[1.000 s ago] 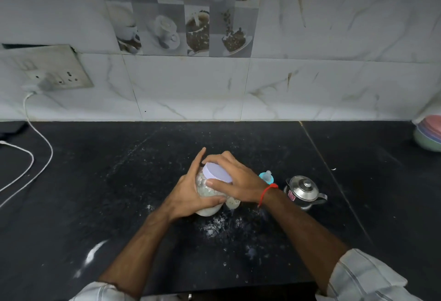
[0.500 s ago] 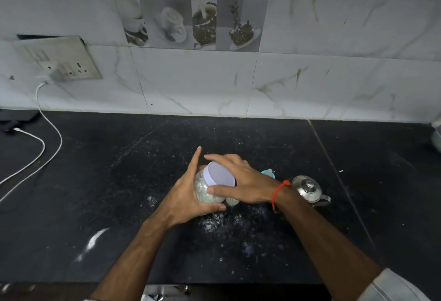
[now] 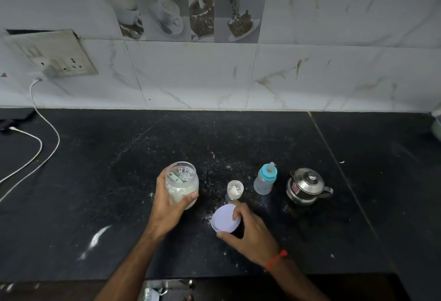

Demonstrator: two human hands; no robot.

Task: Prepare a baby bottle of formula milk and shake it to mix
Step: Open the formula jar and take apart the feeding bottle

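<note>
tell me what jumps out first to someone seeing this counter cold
The open jar of white powder gripped in the left hand, and its pale lilac lid held low in the right hand, sit front and centre. Behind them stand a blue-capped baby bottle and a steel kettle, right of centre.

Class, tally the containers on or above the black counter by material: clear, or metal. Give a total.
Clear: 3, the powder jar, small cup and baby bottle
Metal: 1, the steel pot
Total: 4
</note>
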